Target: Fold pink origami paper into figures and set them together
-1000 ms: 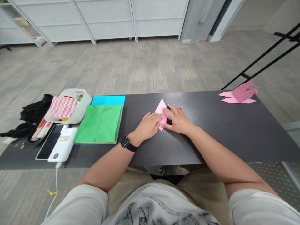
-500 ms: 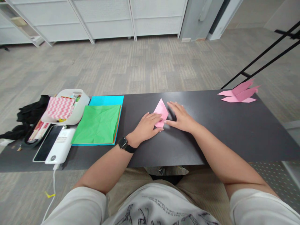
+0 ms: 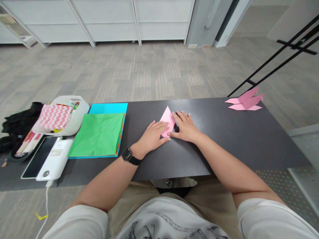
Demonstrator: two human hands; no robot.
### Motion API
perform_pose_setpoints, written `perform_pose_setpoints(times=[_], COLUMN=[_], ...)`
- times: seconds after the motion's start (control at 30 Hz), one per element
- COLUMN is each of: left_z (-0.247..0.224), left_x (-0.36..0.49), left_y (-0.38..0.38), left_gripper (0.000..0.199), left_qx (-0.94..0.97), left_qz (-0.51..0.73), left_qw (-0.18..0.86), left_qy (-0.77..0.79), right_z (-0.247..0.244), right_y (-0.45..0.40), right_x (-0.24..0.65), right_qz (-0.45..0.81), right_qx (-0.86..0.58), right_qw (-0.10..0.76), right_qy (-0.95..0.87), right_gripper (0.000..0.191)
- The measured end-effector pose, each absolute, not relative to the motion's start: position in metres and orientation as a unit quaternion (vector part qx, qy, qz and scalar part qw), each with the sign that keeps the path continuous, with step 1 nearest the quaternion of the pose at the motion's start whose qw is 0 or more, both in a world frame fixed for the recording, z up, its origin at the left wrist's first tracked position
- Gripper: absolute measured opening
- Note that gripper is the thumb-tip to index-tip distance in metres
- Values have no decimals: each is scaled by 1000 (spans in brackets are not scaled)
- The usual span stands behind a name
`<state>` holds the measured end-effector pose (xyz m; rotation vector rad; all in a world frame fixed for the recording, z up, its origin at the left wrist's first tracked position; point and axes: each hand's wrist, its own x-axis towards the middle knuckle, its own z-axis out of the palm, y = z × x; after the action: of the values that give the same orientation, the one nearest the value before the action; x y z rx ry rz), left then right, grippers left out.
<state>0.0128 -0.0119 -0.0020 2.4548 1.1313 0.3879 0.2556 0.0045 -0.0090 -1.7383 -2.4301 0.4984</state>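
A folded piece of pink origami paper [image 3: 167, 116] lies on the dark table, its pointed tip facing away from me. My left hand [image 3: 152, 135] rests flat over the paper's lower left part, fingers stretched out and hiding some of it. My right hand [image 3: 186, 127] is at the paper's right edge with fingers apart, the thumb by the lower corner and the fingertips along the upper right side. Two finished-looking pink folded paper shapes [image 3: 246, 102] sit at the table's far right.
Green paper sheets [image 3: 99, 132] lie over blue paper [image 3: 119, 108] on the left. Beyond them are a white basket [image 3: 83, 113], a phone [image 3: 41, 157], a cabled white power bank [image 3: 54, 159] and black cloth [image 3: 23, 119]. A black metal frame [image 3: 269, 71] stands behind the right end.
My right hand has moved in to the left and now meets the paper's right edge. My left hand stays on the paper. The camera view has shifted slightly.
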Motion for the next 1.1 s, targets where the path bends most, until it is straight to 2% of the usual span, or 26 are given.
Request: perform_pose_setpoints(times=[0.3, 0.53, 0.83, 0.97, 1.1], left_z=[-3, -7, 1, 1, -1], left_x=[13, 12, 14, 14, 14], left_y=[-12, -11, -14, -16, -15], left_gripper=[54, 59, 53, 53, 59], left_qx=[876, 877, 884, 884, 883], left_qz=[147, 143, 137, 137, 139], left_qw=[214, 208, 203, 197, 200], left_qy=[405, 409, 399, 401, 401], right_z=[-14, -21, -25, -20, -17], right_y=[19, 31, 32, 26, 16], right_x=[265, 274, 273, 270, 266], right_qz=[149, 149, 120, 122, 126], right_qx=[-626, -652, -664, -641, -610], right_qw=[59, 94, 137, 147, 109], right_qy=[-763, -737, -725, -743, -775], right_gripper=[110, 105, 74, 80, 95])
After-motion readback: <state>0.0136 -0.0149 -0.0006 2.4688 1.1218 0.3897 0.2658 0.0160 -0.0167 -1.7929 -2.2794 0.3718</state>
